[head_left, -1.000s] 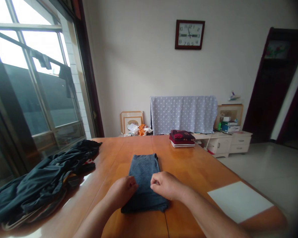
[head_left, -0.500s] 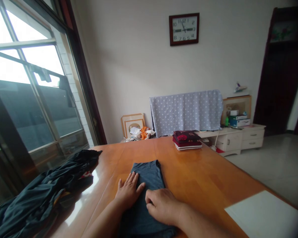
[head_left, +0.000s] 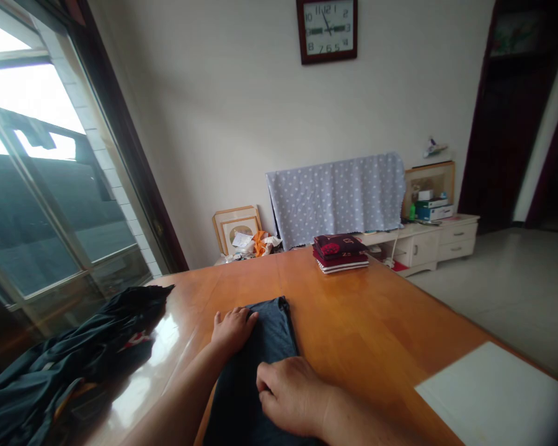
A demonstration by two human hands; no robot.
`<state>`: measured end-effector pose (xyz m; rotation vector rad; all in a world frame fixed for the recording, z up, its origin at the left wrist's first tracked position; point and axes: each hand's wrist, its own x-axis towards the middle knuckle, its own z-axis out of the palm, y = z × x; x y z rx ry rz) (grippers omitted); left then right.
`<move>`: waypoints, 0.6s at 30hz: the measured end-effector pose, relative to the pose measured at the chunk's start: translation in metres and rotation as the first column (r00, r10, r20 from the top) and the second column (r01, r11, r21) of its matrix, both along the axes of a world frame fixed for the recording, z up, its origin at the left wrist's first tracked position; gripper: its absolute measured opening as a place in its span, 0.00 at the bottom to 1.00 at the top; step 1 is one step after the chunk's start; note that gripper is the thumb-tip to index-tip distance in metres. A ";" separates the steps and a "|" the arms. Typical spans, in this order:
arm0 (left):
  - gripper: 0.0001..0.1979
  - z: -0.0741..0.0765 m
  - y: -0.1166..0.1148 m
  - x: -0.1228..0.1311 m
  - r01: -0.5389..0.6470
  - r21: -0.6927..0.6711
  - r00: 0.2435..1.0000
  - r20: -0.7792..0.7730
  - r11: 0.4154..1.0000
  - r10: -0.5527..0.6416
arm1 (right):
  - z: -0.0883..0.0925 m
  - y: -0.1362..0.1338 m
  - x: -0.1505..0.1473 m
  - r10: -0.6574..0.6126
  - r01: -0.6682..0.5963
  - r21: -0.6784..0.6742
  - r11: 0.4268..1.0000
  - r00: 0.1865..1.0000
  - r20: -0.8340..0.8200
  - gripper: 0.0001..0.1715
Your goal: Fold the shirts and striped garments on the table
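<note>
1. Cloth (head_left: 275,339): folded on the surface (head_left: 353,328), extending beyond the right fingers.
2. Left hand (head_left: 235,329): fingers spread at the cloth's left edge.
3. Right hand (head_left: 294,394): fingers curled over the cloth; whether they pinch it cannot be told.
4. Stack (head_left: 338,253): beyond the fingers, rightward.

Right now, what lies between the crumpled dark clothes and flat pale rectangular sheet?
Head view: the folded dark-blue cloth, the left hand at its edge and the right hand over it.
</note>
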<state>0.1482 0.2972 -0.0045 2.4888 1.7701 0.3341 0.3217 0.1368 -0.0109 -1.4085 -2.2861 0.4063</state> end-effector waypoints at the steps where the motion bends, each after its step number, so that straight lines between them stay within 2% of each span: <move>1: 0.24 0.002 0.005 0.002 0.018 0.017 1.000 0.009 1.000 -0.019 | -0.001 0.001 0.000 0.000 0.000 -0.004 1.000 1.000 0.003 0.10; 5: 0.18 0.008 0.025 0.022 0.137 0.006 0.989 0.051 0.991 -0.137 | -0.005 0.005 0.000 0.000 0.000 -0.027 1.000 1.000 0.013 0.13; 9: 0.24 0.008 0.044 0.051 0.267 -0.029 0.958 0.113 0.963 -0.262 | -0.003 0.005 0.004 0.010 -0.009 -0.068 0.998 1.000 0.018 0.17; 13: 0.28 0.007 0.058 0.070 0.355 -0.067 0.930 0.126 0.932 -0.345 | 0.010 0.000 0.011 0.017 -0.015 -0.124 0.992 1.000 0.011 0.21; 18: 0.16 0.011 0.070 0.073 0.372 -0.106 0.925 0.125 0.922 -0.359 | 0.021 -0.002 0.015 0.033 -0.031 -0.176 0.984 0.999 0.012 0.21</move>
